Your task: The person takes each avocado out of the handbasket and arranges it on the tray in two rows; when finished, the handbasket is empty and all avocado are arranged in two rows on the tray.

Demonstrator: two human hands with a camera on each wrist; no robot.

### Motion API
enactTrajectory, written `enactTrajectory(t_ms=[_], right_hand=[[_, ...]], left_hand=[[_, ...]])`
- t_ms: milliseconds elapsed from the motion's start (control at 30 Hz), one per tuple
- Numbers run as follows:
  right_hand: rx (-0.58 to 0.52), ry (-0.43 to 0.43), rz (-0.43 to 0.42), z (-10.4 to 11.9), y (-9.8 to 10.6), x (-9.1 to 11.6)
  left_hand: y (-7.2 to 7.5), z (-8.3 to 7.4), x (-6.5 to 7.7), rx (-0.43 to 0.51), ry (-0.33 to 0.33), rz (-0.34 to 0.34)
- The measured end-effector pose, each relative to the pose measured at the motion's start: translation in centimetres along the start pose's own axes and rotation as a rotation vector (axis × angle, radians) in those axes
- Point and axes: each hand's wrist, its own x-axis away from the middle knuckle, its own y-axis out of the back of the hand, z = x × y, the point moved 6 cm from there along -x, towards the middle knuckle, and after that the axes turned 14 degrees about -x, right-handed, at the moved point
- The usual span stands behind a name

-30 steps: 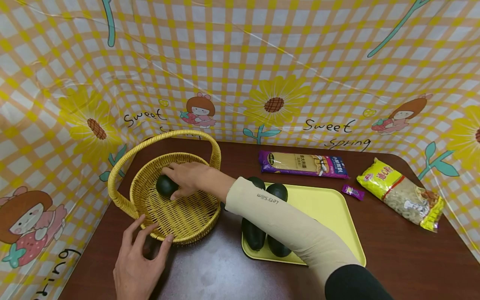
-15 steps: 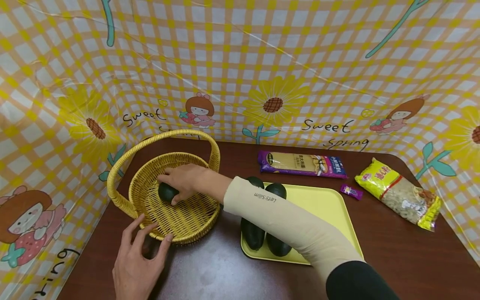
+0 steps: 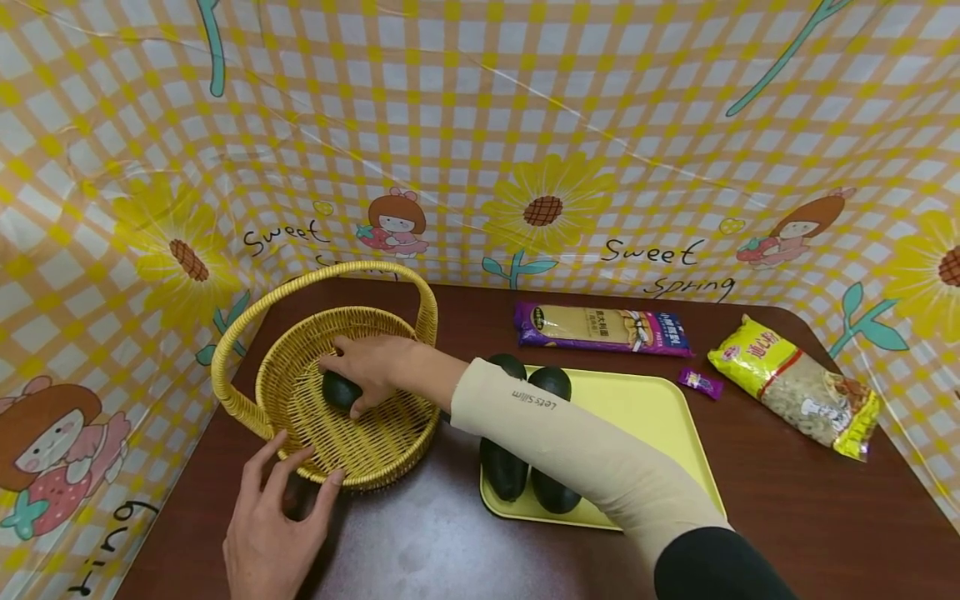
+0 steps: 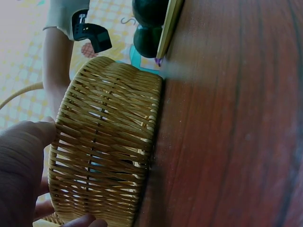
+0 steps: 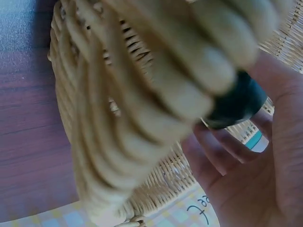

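My right hand point(image 3: 377, 367) reaches into the yellow wicker basket point(image 3: 397, 467) and holds a dark green avocado point(image 3: 339, 392) low over its woven floor. In the right wrist view the basket's blurred weave covers part of that avocado point(image 5: 239, 104), with fingers beside it. My left hand point(image 3: 272, 529) touches the near left rim with spread fingers; in the left wrist view its thumb point(image 4: 35, 132) lies at the rim. Right of the basket, several more avocados point(image 3: 506, 471) lie on a yellow tray point(image 3: 637, 400), partly hidden under my right sleeve.
Behind the tray lies a purple pasta packet point(image 3: 600, 327). A small purple sachet point(image 3: 701, 383) and a yellow pasta bag point(image 3: 798, 387) are to its right. The basket's tall handle point(image 3: 322, 275) arches over its left side. A checked cloth point(image 3: 465, 108) encloses the table point(image 3: 420, 550).
My right hand and the avocado have shifted slightly right and nearer to me inside the basket. The left hand stays at the rim.
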Motion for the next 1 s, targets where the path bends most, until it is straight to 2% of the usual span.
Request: enactTrajectory(t_ms=[300,600,1000], right_hand=[[-0.042,-0.014,-0.01,-0.5,-0.2,0.7],[-0.005,0.001,-0.036,-0.9,-0.6,1.4],[-0.009,0.032,-0.091,-1.0,-0.2,2.7]], left_hand=[[-0.1,-0.1,0.0,-0.011,-0.018,-0.004],[0.0,0.0,0.1,-0.007,-0.005,-0.013],[0.1,-0.1,0.3,-0.023,-0.037,-0.049]])
